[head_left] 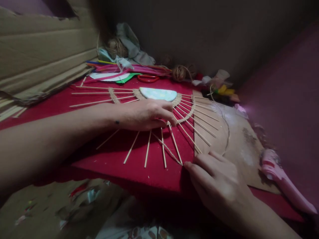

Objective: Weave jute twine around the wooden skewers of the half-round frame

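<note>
At far left a slab of corrugated cardboard leans along the edge of a red mat. On the mat lies a fan of thin wooden sticks, spread like rays from a pale half-round disc and bound near the disc by rows of woven jute twine. The left hand reaches in from the left and lies palm down on the woven middle, fingers curled and pressing the sticks and twine flat against the mat. A loose strand of the twine runs from under that hand toward the near edge. There the right hand pinches the end of the strand between thumb and fingertips, just beside the tip of one stick. Behind the fan, at the far side, lie coloured strips, red scissors and a ball of twine. A brown board sits right of the sticks, and a pink glue gun lies at near right.
</note>
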Tool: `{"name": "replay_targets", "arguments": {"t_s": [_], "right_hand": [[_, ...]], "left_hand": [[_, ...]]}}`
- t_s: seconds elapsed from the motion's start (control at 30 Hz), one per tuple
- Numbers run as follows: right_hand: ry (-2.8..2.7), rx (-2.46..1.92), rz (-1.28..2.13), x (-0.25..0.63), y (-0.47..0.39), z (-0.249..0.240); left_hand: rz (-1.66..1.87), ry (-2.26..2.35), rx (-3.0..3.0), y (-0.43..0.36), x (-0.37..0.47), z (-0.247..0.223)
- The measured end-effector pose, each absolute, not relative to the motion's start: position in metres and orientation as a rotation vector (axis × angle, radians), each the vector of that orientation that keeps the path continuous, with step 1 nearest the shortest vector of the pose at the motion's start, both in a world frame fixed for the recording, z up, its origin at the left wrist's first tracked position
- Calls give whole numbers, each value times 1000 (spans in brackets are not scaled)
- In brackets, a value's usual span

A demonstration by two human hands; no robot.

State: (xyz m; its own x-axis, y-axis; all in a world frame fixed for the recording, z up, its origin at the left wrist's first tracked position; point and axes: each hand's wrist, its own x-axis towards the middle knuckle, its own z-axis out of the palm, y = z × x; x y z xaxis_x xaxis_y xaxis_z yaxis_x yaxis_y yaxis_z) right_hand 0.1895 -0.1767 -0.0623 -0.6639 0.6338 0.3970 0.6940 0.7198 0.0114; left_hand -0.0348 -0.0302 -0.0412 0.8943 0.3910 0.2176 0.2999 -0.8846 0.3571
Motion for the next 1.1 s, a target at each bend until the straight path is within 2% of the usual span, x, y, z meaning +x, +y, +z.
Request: {"name": "replay_targets", "arguments": {"t_s": [0.2, 0.5, 0.73, 0.83, 1.1], "right_hand": [[-2604, -1064, -302, 191, -168, -55], [-2747, -1033, -278, 190, -158, -41], [-2619, -1261, -571, 199, -124, -24], [-2546, -1428, -594, 199, -96, -19], [-2310, -1666, -519, 204, -70, -48]], "left_hand": [[252, 456, 3028, -41, -16, -49], [328, 488, 3115, -38, -14, -47], [278, 435, 3023, -36, -19, -48], [258, 475, 2916, -35, -19, -48], [288, 674, 2749, -32, -33, -42]]}}
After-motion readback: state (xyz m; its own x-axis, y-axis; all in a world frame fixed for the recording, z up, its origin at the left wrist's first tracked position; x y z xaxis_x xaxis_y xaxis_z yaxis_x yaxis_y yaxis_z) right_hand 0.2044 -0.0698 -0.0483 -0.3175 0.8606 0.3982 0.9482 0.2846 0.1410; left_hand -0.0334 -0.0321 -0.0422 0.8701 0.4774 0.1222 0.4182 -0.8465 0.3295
